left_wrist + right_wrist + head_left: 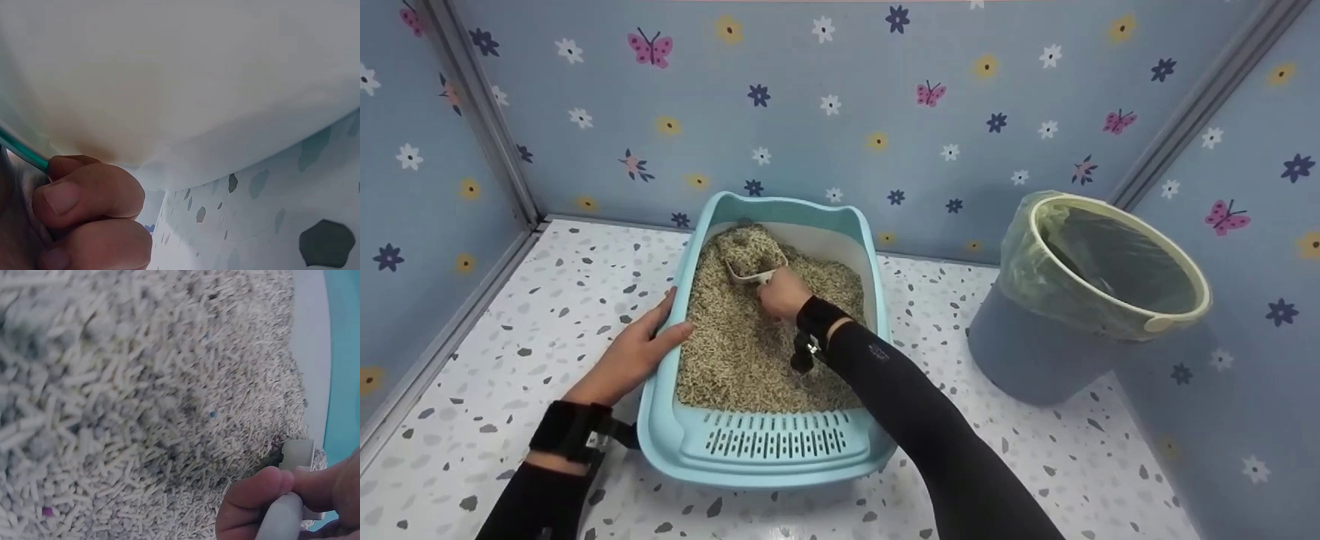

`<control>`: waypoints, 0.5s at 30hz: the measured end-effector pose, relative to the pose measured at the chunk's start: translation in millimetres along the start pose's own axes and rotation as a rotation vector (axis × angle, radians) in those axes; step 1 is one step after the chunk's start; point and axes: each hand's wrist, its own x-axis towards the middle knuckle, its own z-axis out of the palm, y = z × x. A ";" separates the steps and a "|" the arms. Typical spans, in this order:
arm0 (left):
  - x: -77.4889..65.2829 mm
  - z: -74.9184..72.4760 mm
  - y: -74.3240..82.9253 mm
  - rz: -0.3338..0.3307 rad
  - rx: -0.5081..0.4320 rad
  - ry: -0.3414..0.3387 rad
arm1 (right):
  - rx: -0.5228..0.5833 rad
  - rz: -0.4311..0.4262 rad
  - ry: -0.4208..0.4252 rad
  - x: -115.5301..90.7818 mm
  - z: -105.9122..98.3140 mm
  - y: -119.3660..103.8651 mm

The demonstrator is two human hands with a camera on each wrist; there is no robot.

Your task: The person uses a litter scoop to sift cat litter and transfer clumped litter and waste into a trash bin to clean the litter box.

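A light-blue litter box [757, 474] full of pellet litter [735, 352] sits on the floor. My left hand [631, 352] grips its left rim, thumb over the top; in the left wrist view curled fingers [95, 191] hook under the edge beside the pale outer wall [169, 84]. With my right hand [786, 295] I hold a white litter scoop [757, 277] by its handle. Its heaped bowl lies in the far left part of the box, where litter hides most of it. The right wrist view shows thumb and fingers wrapped round the scoop handle [284, 517].
A grey-blue trash bin [1035, 360] with a cream rim and a clear liner bag [1020, 285] stands to the right of the box. Flower-patterned wall panels [840, 112] close in the back and both sides. Speckled flooring [547, 315] surrounds the box.
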 end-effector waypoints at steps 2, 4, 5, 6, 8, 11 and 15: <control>0.7 -0.3 0.3 0.003 0.000 0.000 | 0.000 -0.003 0.006 -1.5 -0.7 -0.6; 1.5 -0.6 0.6 0.010 -0.003 -0.003 | 0.001 -0.008 0.007 -3.7 -1.6 -2.0; 1.8 -0.6 0.8 0.015 -0.004 -0.006 | 0.004 -0.008 0.004 -4.2 -2.0 -2.2; 2.1 -0.5 0.9 0.020 -0.009 -0.010 | 0.008 -0.003 0.004 -4.7 -2.2 -2.8; 2.2 -0.2 0.8 0.028 -0.015 -0.017 | 0.010 0.001 0.007 -4.9 -1.9 -3.4; 2.4 0.7 0.1 0.037 -0.021 -0.017 | 0.035 0.002 0.008 -4.0 -0.6 -3.3; 3.0 2.1 -0.9 0.036 -0.027 -0.012 | 0.082 -0.012 0.011 -3.6 0.0 -2.4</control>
